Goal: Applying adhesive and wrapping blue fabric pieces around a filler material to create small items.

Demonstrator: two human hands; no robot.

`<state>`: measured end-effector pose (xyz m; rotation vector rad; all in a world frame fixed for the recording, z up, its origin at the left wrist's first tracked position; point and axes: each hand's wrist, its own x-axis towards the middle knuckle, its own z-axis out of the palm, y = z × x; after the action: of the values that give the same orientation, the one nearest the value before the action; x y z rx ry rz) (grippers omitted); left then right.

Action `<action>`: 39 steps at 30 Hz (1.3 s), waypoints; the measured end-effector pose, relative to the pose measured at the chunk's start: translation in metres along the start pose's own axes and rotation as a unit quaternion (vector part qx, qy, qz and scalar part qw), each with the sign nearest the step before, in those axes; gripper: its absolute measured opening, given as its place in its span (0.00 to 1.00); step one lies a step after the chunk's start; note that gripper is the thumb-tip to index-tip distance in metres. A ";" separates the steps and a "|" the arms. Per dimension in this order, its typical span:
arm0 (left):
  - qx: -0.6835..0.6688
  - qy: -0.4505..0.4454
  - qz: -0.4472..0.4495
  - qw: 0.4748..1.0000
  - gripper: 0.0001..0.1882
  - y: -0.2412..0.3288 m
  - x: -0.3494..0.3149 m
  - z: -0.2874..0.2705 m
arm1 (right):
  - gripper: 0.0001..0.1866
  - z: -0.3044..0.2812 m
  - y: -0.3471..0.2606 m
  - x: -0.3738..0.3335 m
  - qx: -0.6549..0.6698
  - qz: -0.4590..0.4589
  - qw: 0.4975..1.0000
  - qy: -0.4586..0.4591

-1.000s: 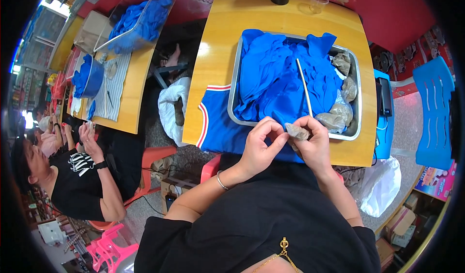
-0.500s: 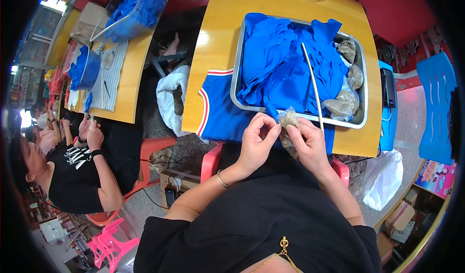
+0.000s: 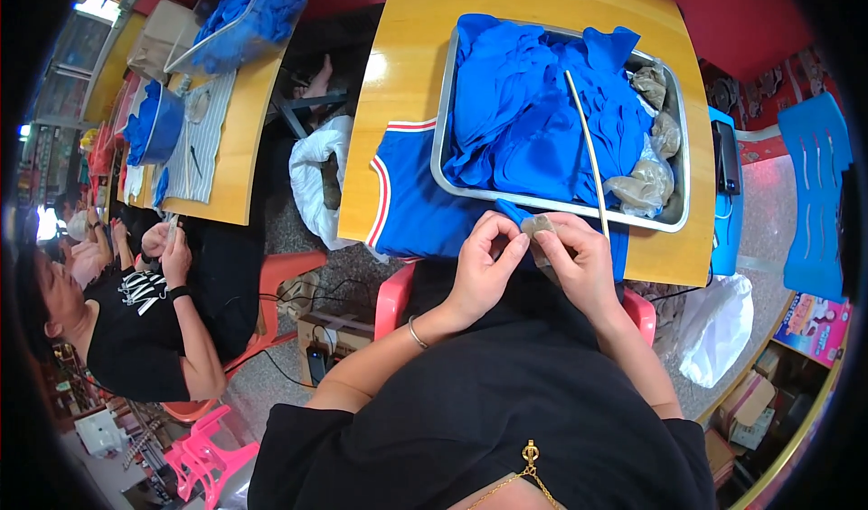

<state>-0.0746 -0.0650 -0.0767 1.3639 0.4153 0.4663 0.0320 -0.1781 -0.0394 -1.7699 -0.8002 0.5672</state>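
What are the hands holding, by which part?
The right hand pinches a brownish bag near its top; a stick seems tucked there by one end. Whether the left hand grips blue cloth is unclear.

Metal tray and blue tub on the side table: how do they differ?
The metal tray is silvery and rectangular; the blue tub has rounded sides. The tray is on the nearer table, the tub on the side table to the left. The tray also holds brownish bags along its right side; none shows in the tub. Both hold blue pieces.
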 end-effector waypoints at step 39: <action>0.010 0.014 0.058 0.998 0.06 -0.007 -0.004 0.006 | 0.04 0.002 0.009 -0.008 -0.009 -0.089 0.995 0.044</action>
<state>-0.0740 -0.0727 -0.0822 1.4081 0.3647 0.5785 0.0271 -0.1845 -0.0487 -1.7078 -0.8924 0.3626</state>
